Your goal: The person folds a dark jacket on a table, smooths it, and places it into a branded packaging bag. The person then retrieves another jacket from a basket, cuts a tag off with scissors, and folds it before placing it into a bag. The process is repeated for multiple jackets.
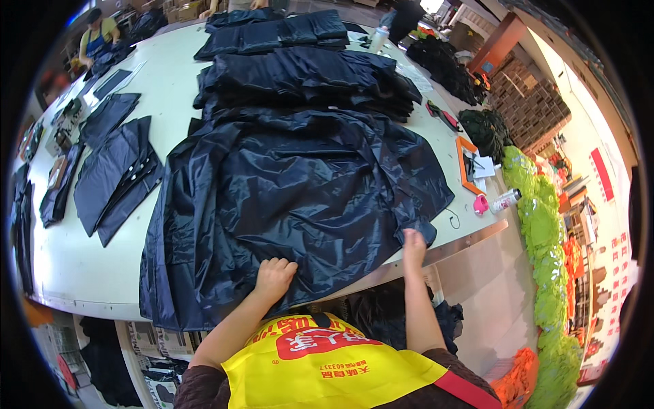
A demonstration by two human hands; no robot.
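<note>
A large, shiny, dark navy piece of cloth [300,198], perhaps a garment, lies spread and wrinkled over the near part of the table. My left hand [276,278] is closed on its near edge, knuckles up. At the cloth's near right corner, my right hand [414,249] pinches a small bunched end of it. The fingertips of both hands are partly hidden. Just beyond the cloth rises a thick stack of folded dark pieces [300,75], with another folded pile [279,34] farther back.
Folded dark pieces [119,180] lie on the white table [88,273] at left. To the right are an orange frame [466,163], a pink cup-shaped item [481,204] and a clear bottle [505,200]. Lime-green bundles [545,273] line the right floor. A person [99,37] works far left.
</note>
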